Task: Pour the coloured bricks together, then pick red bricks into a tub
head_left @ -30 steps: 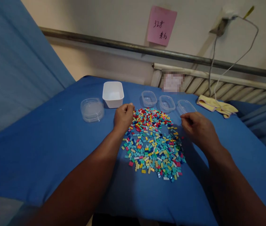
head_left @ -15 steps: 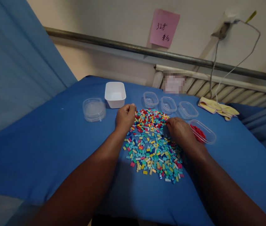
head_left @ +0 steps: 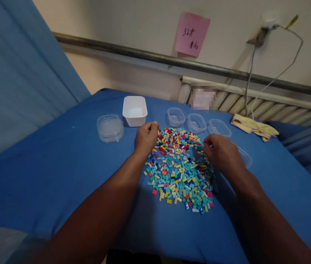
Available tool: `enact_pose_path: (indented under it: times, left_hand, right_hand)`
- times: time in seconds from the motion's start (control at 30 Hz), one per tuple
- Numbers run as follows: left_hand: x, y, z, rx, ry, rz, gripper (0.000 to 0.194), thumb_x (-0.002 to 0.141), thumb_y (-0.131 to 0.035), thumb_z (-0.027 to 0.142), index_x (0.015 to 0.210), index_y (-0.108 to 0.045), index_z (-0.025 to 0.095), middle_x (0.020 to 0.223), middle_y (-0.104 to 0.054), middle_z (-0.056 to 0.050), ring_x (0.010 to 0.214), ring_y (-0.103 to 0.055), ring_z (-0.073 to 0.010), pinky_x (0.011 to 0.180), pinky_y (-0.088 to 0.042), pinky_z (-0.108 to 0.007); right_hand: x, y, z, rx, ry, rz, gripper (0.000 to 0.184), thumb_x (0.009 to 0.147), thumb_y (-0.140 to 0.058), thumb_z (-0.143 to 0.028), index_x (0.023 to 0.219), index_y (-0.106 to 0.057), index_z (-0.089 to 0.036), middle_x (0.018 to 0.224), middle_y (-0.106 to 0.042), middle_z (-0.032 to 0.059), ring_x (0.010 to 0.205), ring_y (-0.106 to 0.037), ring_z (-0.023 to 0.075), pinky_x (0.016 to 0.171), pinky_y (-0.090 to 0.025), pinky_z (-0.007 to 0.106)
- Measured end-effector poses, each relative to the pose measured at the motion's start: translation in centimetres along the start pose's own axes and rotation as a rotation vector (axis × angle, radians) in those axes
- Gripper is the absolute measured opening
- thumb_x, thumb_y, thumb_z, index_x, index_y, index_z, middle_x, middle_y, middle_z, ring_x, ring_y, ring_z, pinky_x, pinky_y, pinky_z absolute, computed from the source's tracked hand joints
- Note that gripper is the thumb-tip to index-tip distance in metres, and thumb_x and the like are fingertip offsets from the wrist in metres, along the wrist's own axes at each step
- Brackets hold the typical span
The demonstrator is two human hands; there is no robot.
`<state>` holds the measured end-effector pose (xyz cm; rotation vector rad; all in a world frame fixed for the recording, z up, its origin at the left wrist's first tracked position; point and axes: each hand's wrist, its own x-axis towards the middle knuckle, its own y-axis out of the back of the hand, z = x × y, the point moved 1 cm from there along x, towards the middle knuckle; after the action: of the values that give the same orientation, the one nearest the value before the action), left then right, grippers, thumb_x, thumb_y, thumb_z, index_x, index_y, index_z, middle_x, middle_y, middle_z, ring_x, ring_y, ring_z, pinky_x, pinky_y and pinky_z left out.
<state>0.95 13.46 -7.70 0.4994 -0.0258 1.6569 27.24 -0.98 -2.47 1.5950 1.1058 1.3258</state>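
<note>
Small toy building bricks (head_left: pixel 183 176) in many colours lie spread on the blue sheet in front of me; red ones cluster towards the far side. My left hand (head_left: pixel 147 137) rests at the far left edge of the bricks, its fingers curled and the thumb against them; what they hold, if anything, is hidden. My right hand (head_left: pixel 223 152) is above the right edge of the bricks, with thumb and forefinger pinched together. Anything in that pinch is too small to make out. Behind this hand, a clear tub (head_left: pixel 246 157) is mostly covered.
A white bowl (head_left: pixel 134 119) and a stack of clear lids or tubs (head_left: pixel 110 128) stand at the back left. Three clear tubs, one of them here (head_left: pixel 176 117), line the back. A yellow cloth (head_left: pixel 251 125) lies at the far right, near a radiator (head_left: pixel 254 93).
My right hand has moved right, away from the bricks and towards the tub of red bricks, now covering its contents. My left hand has stayed in place.
</note>
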Motion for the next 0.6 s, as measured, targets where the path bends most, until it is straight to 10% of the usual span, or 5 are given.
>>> enact_pose_path:
  times: [0.13, 0.3, 0.47, 0.6]
  left_hand:
    - [0.0, 0.0, 0.1, 0.013, 0.005, -0.013, 0.044, 0.102, -0.055, 0.052, 0.081, -0.077, 0.021, 0.073, -0.073, -0.002, 0.073, -0.066, -0.0206, 0.072, -0.047, -0.03]
    - [0.0, 0.1, 0.4, 0.014, 0.006, -0.011, 0.044, 0.102, -0.056, 0.053, 0.079, -0.076, 0.021, 0.071, -0.071, -0.002, 0.074, -0.066, -0.0216, 0.072, -0.047, -0.031]
    - [-0.1, 0.0, 0.3, -0.001, -0.003, -0.005, 0.042, 0.102, -0.056, 0.051, 0.079, -0.076, 0.021, 0.072, -0.072, -0.002, 0.074, -0.067, -0.0213, 0.073, -0.048, -0.031]
    - [-0.1, -0.1, 0.1, 0.017, 0.017, 0.005, 0.042, 0.102, -0.056, 0.052, 0.08, -0.076, 0.022, 0.073, -0.072, -0.001, 0.074, -0.067, -0.0207, 0.073, -0.048, -0.03]
  right_hand:
    - [-1.5, 3.1, 4.1, -0.094, -0.166, 0.146, 0.018, 0.097, -0.06, -0.031, 0.102, -0.075, -0.022, 0.096, -0.079, 0.0113, 0.082, -0.069, 0.0272, 0.07, -0.041, 0.037]
    - [-2.3, 3.4, 7.1, -0.216, -0.268, -0.044, 0.028, 0.097, -0.063, -0.043, 0.104, -0.08, -0.022, 0.092, -0.079, 0.0137, 0.08, -0.071, 0.0327, 0.065, -0.042, 0.039]
    - [-2.1, 2.0, 2.4, 0.036, -0.033, 0.121, 0.029, 0.104, -0.057, -0.039, 0.11, -0.079, -0.022, 0.112, -0.082, 0.0143, 0.103, -0.074, 0.0327, 0.086, -0.054, 0.042]
    - [-1.8, 0.2, -3.4, 0.358, 0.221, -0.087, 0.019, 0.105, -0.06, -0.031, 0.109, -0.077, -0.025, 0.108, -0.083, 0.0073, 0.1, -0.076, 0.0257, 0.091, -0.055, 0.037]
